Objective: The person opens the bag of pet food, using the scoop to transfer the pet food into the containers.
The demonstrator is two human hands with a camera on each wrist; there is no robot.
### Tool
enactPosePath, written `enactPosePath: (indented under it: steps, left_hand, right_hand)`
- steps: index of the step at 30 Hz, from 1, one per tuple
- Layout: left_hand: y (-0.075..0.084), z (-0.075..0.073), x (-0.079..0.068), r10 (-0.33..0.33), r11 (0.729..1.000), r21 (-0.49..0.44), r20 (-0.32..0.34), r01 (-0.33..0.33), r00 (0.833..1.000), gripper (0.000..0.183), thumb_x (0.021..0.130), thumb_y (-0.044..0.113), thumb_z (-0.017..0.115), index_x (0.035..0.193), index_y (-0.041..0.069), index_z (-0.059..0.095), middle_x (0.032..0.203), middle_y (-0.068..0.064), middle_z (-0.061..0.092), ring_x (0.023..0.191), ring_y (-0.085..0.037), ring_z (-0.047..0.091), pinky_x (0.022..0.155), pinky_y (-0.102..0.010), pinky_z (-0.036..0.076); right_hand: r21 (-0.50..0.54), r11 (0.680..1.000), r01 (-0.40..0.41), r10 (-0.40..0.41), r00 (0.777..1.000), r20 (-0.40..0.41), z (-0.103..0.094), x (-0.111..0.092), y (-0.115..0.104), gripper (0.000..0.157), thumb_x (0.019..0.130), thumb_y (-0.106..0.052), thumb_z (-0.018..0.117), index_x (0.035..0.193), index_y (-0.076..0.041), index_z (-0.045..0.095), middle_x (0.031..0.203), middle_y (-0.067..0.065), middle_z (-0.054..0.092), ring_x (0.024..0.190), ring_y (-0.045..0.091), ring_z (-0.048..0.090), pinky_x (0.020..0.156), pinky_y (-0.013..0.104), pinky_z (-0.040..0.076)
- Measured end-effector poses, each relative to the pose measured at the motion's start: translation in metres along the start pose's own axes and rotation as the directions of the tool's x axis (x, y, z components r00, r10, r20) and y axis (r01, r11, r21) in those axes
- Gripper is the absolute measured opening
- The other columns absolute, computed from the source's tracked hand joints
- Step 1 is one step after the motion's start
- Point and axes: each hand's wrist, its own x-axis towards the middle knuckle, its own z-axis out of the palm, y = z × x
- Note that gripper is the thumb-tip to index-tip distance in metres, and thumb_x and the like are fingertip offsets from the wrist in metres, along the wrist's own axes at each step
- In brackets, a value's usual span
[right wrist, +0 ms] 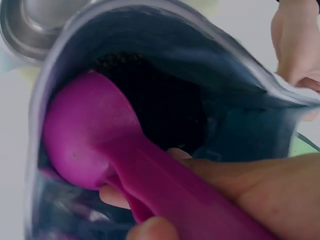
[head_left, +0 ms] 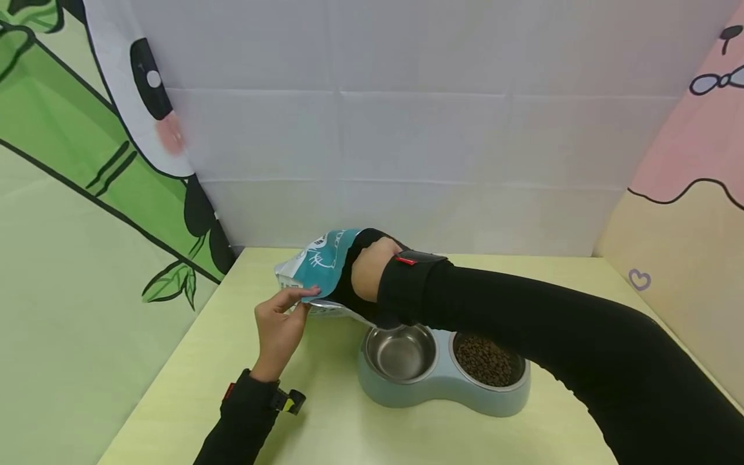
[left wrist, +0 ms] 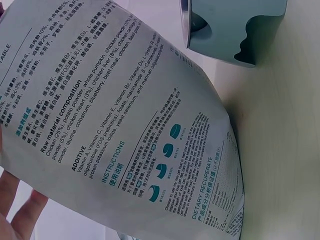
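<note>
Scoop, round and purple, is sitting inside the soft bag, and the right hand is gripping its handle in the bag's wide mouth. Someone seems to be scooping, so it is best to be pushing the cup under the food, then holding it flat while lifting. Dark, bumpy bits are showing deep inside, too dim for telling how many. On the left, the left hand is pinching the bag's edge; pulling gently there should be making more room, because the bag is looking floppy. To the near right of the bag, a blue bowl stand is resting on the yellow table. Its left bowl is showing shiny metal, and its right bowl is holding brown food. The black sleeve is hiding the right bowl's far side, so that arm may be bumping the rim if it dips. Far behind, a pale wall is standing.
</note>
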Motion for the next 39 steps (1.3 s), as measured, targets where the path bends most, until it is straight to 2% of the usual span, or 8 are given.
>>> enactPosePath:
  steps: [3, 10, 15, 18, 20, 25, 33, 39]
  left_hand:
    - [0.012, 0.0, 0.001, -0.004, 1.0, 0.001, 0.011, 0.004, 1.0, 0.018, 0.074, -0.017, 0.056, 0.082, -0.003, 0.065, 0.081, -0.017, 0.066, 0.08, -0.024, 0.064, 0.079, -0.018, 0.046]
    - [0.018, 0.002, 0.002, -0.003, 1.0, 0.005, 0.018, 0.003, 1.0, 0.017, 0.074, -0.017, 0.056, 0.082, -0.004, 0.064, 0.081, -0.017, 0.066, 0.079, -0.025, 0.063, 0.081, -0.019, 0.046]
    - [0.014, 0.003, 0.002, 0.0, 1.0, 0.0, 0.015, 0.0, 1.0, 0.017, 0.074, -0.016, 0.057, 0.082, -0.003, 0.064, 0.081, -0.016, 0.066, 0.08, -0.024, 0.064, 0.081, -0.019, 0.045]
    - [0.009, 0.004, 0.001, -0.001, 1.0, 0.008, 0.015, 0.001, 1.0, 0.017, 0.074, -0.016, 0.057, 0.082, -0.002, 0.065, 0.081, -0.017, 0.066, 0.08, -0.025, 0.063, 0.08, -0.019, 0.046]
    - [-0.001, 0.006, -0.001, -0.002, 1.0, 0.002, 0.015, 0.002, 1.0, 0.019, 0.075, -0.015, 0.058, 0.083, 0.001, 0.066, 0.082, -0.015, 0.066, 0.081, -0.023, 0.063, 0.08, -0.018, 0.045]
    - [-0.021, 0.009, -0.005, 0.007, 1.0, -0.009, 0.009, -0.007, 1.0, 0.022, 0.076, -0.012, 0.06, 0.085, 0.007, 0.067, 0.084, -0.01, 0.067, 0.082, -0.019, 0.063, 0.08, -0.02, 0.046]
    - [-0.02, 0.008, -0.002, 0.009, 1.0, -0.028, 0.0, -0.009, 1.0, 0.021, 0.076, -0.012, 0.059, 0.084, 0.007, 0.068, 0.083, -0.011, 0.067, 0.081, -0.02, 0.063, 0.08, -0.021, 0.047]
    - [-0.019, 0.006, -0.001, 0.026, 1.0, -0.017, -0.015, -0.026, 1.0, 0.022, 0.075, -0.012, 0.06, 0.084, 0.006, 0.068, 0.083, -0.012, 0.067, 0.081, -0.022, 0.063, 0.08, -0.02, 0.047]
  right_hand:
    - [0.051, 0.999, -0.003, 0.004, 1.0, -0.007, 0.009, 0.005, 0.001, 0.024, 0.083, -0.028, 0.06, 0.104, -0.015, 0.061, 0.104, 0.0, 0.06, 0.083, 0.021, 0.057, 0.067, 0.035, 0.051]
    - [0.086, 0.996, 0.034, -0.027, 0.996, -0.083, 0.022, 0.004, 0.007, 0.017, 0.085, -0.026, 0.058, 0.096, -0.014, 0.063, 0.097, 0.002, 0.062, 0.075, 0.021, 0.057, 0.059, 0.035, 0.051]
    - [0.122, 0.989, 0.086, -0.065, 0.984, -0.165, 0.029, 0.001, 0.014, 0.015, 0.087, -0.023, 0.054, 0.077, -0.014, 0.062, 0.078, 0.001, 0.06, 0.065, 0.018, 0.056, 0.054, 0.031, 0.048]
    - [0.161, 0.977, 0.14, -0.096, 0.962, -0.254, 0.037, 0.0, 0.019, 0.026, 0.088, -0.021, 0.051, 0.063, -0.015, 0.054, 0.062, 0.0, 0.052, 0.056, 0.016, 0.051, 0.047, 0.028, 0.042]
    - [0.19, 0.967, 0.173, -0.109, 0.946, -0.305, 0.042, -0.001, 0.022, 0.029, 0.089, -0.019, 0.051, 0.06, -0.015, 0.05, 0.057, 0.0, 0.046, 0.053, 0.016, 0.048, 0.045, 0.03, 0.038]
    - [0.26, 0.941, 0.218, -0.116, 0.927, -0.357, 0.052, 0.001, 0.027, 0.028, 0.088, -0.015, 0.051, 0.06, -0.014, 0.049, 0.054, 0.001, 0.043, 0.051, 0.017, 0.045, 0.045, 0.032, 0.035]
    - [0.355, 0.892, 0.279, -0.126, 0.908, -0.399, 0.061, 0.002, 0.035, 0.03, 0.087, -0.011, 0.052, 0.058, -0.013, 0.045, 0.052, 0.0, 0.039, 0.047, 0.018, 0.042, 0.044, 0.034, 0.031]
    - [0.359, 0.889, 0.283, -0.117, 0.9, -0.42, 0.062, 0.002, 0.034, 0.028, 0.088, -0.01, 0.051, 0.06, -0.012, 0.045, 0.054, 0.001, 0.041, 0.049, 0.019, 0.044, 0.044, 0.034, 0.032]
